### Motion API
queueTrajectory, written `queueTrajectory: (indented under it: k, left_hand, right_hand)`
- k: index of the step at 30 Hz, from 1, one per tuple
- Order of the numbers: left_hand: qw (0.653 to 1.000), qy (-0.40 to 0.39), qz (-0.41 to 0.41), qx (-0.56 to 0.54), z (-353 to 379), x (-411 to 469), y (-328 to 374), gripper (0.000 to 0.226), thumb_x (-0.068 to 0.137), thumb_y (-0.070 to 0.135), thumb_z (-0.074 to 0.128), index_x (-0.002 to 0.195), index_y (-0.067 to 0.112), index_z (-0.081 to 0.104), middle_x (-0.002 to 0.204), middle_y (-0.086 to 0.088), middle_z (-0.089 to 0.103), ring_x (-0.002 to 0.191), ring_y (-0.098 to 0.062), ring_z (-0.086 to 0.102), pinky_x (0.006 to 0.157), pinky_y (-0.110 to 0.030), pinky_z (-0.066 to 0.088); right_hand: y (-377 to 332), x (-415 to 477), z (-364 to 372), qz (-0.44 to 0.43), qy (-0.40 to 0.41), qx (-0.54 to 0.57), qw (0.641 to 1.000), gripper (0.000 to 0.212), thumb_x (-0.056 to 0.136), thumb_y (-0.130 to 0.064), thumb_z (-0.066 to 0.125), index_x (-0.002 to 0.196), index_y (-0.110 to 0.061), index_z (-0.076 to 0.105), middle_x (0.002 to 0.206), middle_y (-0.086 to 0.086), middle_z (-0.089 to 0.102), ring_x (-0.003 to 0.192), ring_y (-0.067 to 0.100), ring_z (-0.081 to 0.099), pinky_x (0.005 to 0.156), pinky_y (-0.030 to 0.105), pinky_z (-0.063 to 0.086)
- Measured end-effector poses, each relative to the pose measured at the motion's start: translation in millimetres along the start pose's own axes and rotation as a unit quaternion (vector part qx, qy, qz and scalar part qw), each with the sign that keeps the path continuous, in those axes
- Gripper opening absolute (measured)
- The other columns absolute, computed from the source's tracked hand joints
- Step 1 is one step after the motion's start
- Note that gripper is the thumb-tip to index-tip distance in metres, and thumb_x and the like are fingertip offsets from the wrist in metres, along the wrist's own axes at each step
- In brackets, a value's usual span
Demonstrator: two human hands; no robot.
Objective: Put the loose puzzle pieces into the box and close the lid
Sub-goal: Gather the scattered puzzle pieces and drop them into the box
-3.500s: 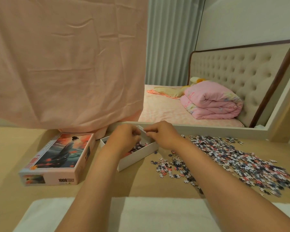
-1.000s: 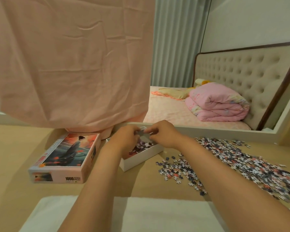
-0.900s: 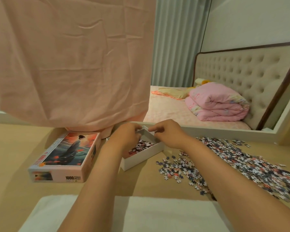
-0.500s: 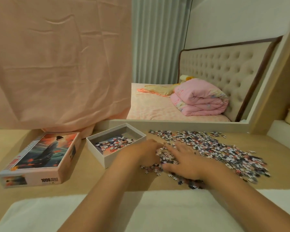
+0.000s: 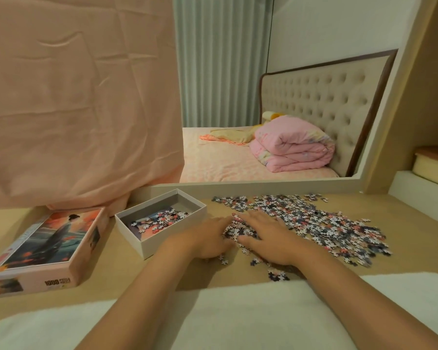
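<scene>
A smooth, pale wooden bench [image 5: 116,276] carries one shallow rectangular box [image 5: 147,245] of white cardboard with a grey inside, lying open toward the far edge, left of the middle. A thin scatter of small pieces [image 5: 159,221] covers part of its floor. Nearer the left edge lies its one lid [image 5: 53,238], a flat glossy rectangle printed with a robed figure and "1000" on its near side. The loose puzzle pieces [image 5: 326,223], knobbly cardboard bits in white, navy and coral and too many to count, form one ragged heap from the middle of the bench toward its right edge. Two bare hands rest on the heap's left end: the left hand [image 5: 208,238] is loosely cupped against the pieces, and the right hand [image 5: 268,238] lies flat with its fingers [image 5: 250,219] spread, neither gripping anything. One soft white pad [image 5: 238,314] lines the near edge, and one creased pink cloth [image 5: 74,97] hangs over the far left.
</scene>
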State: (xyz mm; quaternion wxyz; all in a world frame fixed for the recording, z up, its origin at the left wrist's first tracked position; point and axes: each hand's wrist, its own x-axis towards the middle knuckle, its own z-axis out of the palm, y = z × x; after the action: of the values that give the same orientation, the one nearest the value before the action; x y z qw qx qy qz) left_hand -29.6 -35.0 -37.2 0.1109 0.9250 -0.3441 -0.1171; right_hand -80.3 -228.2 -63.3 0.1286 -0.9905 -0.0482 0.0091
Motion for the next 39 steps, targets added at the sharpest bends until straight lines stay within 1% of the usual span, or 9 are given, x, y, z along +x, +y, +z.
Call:
queueTrajectory:
  k: [4, 7, 12, 15, 17, 22, 28, 34, 39]
  left_hand:
    - [0.992, -0.077, -0.055, 0.084, 4.3, 0.5, -0.3, 0.088, 0.090, 0.064, 0.045, 0.154, 0.031, -0.004, 0.163, 0.003, -0.007, 0.149, -0.024, -0.005, 0.117, -0.049, 0.011]
    - [0.997, -0.051, -0.040, 0.042, 20.1, 7.1, -4.0, 0.083, 0.093, 0.068, 0.031, 0.154, 0.029, -0.010, 0.162, 0.003, -0.016, 0.148, -0.019, -0.015, 0.119, -0.044, 0.001]
    - [0.999, 0.031, 0.005, -0.031, 22.5, 11.4, -12.2, 0.078, 0.095, 0.061, 0.039, 0.154, 0.032, -0.002, 0.163, 0.008, 0.001, 0.149, -0.014, 0.001, 0.120, -0.038, 0.010]
    - [0.998, 0.048, 0.016, 0.033, 19.7, 13.2, -11.0, 0.072, 0.097, 0.053, 0.040, 0.154, 0.032, 0.002, 0.161, 0.009, 0.013, 0.145, -0.019, 0.012, 0.117, -0.040, 0.018]
    - [0.994, 0.079, 0.028, 0.076, 21.7, 16.4, -10.6, 0.064, 0.099, 0.048, 0.039, 0.154, 0.030, 0.013, 0.157, 0.005, 0.026, 0.138, -0.022, 0.022, 0.113, -0.038, 0.023]
    - [0.986, 0.159, 0.042, 0.010, 24.6, 27.4, -10.6, 0.043, 0.097, 0.033, 0.052, 0.140, 0.031, 0.049, 0.122, -0.003, 0.053, 0.114, -0.022, 0.045, 0.096, -0.034, 0.040]
    - [0.972, 0.218, 0.031, -0.081, 20.6, 27.7, -8.7, 0.034, 0.085, 0.028, 0.072, 0.118, 0.029, 0.067, 0.103, 0.009, 0.060, 0.090, -0.009, 0.052, 0.076, -0.020, 0.038]
    - [0.962, 0.222, 0.020, -0.159, 11.2, 19.1, -12.0, 0.015, 0.083, 0.023, 0.075, 0.095, 0.029, 0.069, 0.083, 0.014, 0.059, 0.074, -0.004, 0.053, 0.063, -0.014, 0.039]
    - [0.945, 0.282, 0.006, -0.167, -29.5, 1.5, -34.6, 0.014, 0.087, 0.018, 0.069, 0.096, 0.027, 0.068, 0.084, 0.012, 0.063, 0.074, -0.004, 0.056, 0.066, -0.020, 0.044]
  right_hand:
    - [5.1, -9.0, 3.3, 0.010, -0.077, -0.077, 0.994, 0.079, 0.089, -0.077, 0.026, 0.149, -0.049, -0.017, 0.161, -0.006, -0.025, 0.147, 0.017, -0.026, 0.118, 0.059, -0.010]
    - [9.3, 1.2, 8.9, 0.012, -0.050, -0.079, 0.996, 0.074, 0.092, -0.074, 0.022, 0.152, -0.046, -0.012, 0.164, -0.004, -0.016, 0.150, 0.017, -0.019, 0.119, 0.056, -0.007]
    - [11.6, 15.6, 2.4, -0.018, 0.010, -0.088, 0.996, 0.068, 0.095, -0.068, 0.029, 0.154, -0.043, 0.007, 0.163, 0.001, 0.011, 0.150, 0.023, 0.008, 0.119, 0.052, 0.010]
    - [11.1, 21.2, -0.8, -0.044, 0.019, -0.111, 0.993, 0.061, 0.099, -0.058, 0.031, 0.155, -0.037, 0.016, 0.152, 0.004, 0.027, 0.141, 0.025, 0.021, 0.115, 0.050, 0.023]
    - [10.7, 24.5, -1.2, -0.052, 0.025, -0.076, 0.995, 0.056, 0.101, -0.050, 0.036, 0.153, -0.034, 0.026, 0.139, 0.003, 0.036, 0.132, 0.022, 0.029, 0.108, 0.045, 0.033]
    - [7.7, 31.8, -0.5, -0.066, 0.047, -0.017, 0.997, 0.038, 0.100, -0.036, 0.051, 0.138, -0.033, 0.052, 0.106, -0.002, 0.042, 0.101, 0.018, 0.045, 0.087, 0.039, 0.046]
    - [6.3, 29.8, -7.8, -0.052, 0.092, 0.107, 0.989, 0.016, 0.091, -0.020, 0.070, 0.100, -0.032, 0.075, 0.105, -0.005, 0.059, 0.095, 0.015, 0.058, 0.086, 0.029, 0.047]
    - [-6.5, 30.7, -16.5, 0.000, 0.098, 0.173, 0.980, 0.013, 0.086, -0.019, 0.075, 0.089, -0.031, 0.078, 0.103, -0.010, 0.067, 0.089, 0.009, 0.062, 0.080, 0.026, 0.049]
    - [-41.8, 50.7, -39.5, 0.001, 0.130, 0.267, 0.955, 0.012, 0.087, -0.016, 0.073, 0.087, -0.028, 0.077, 0.091, -0.007, 0.072, 0.080, 0.014, 0.068, 0.073, 0.033, 0.058]
